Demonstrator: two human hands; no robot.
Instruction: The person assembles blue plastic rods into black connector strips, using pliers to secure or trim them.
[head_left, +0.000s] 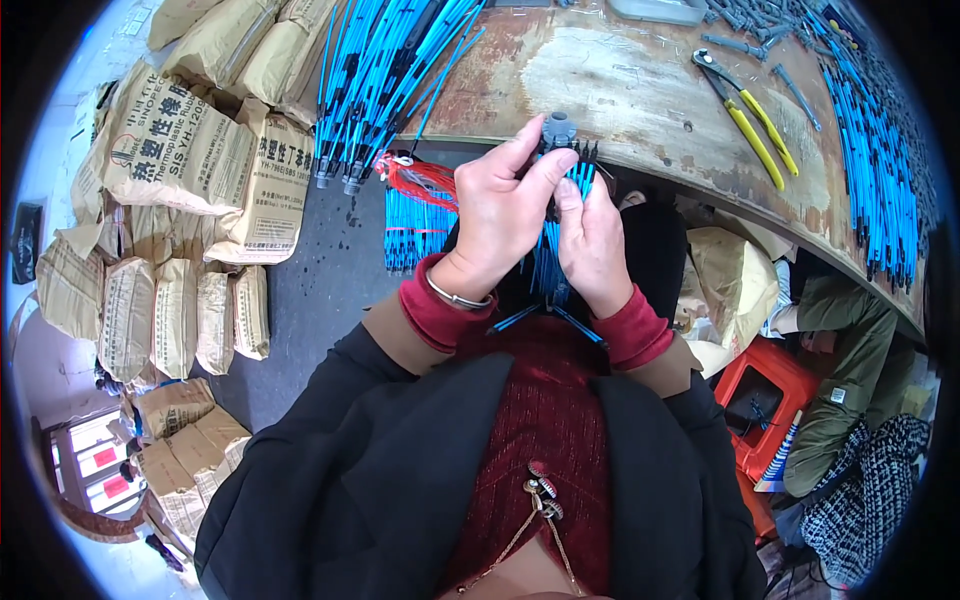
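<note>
Before me, near the table's front edge, my left hand (500,205) is closed with thumb and forefinger about a grey round toothed plastic hub (559,129). My right hand (592,245) is closed beside it on a bundle of thin blue rods (579,174) with black tips. The black tips stand just under the hub; whether they are fixed in it cannot be made out. More of the rods hang down between my wrists, and two splay out over my lap. My fingers hide part of the hub and the upper rods.
On the wooden table (610,75) lie yellow-handled pliers (757,130) and loose grey bolt-like parts. Blue rod bundles lie at the left (385,70) and right (875,165). Paper sacks (185,150) are stacked left. A red crate (757,410) and another person's green-trousered leg (842,370) are right.
</note>
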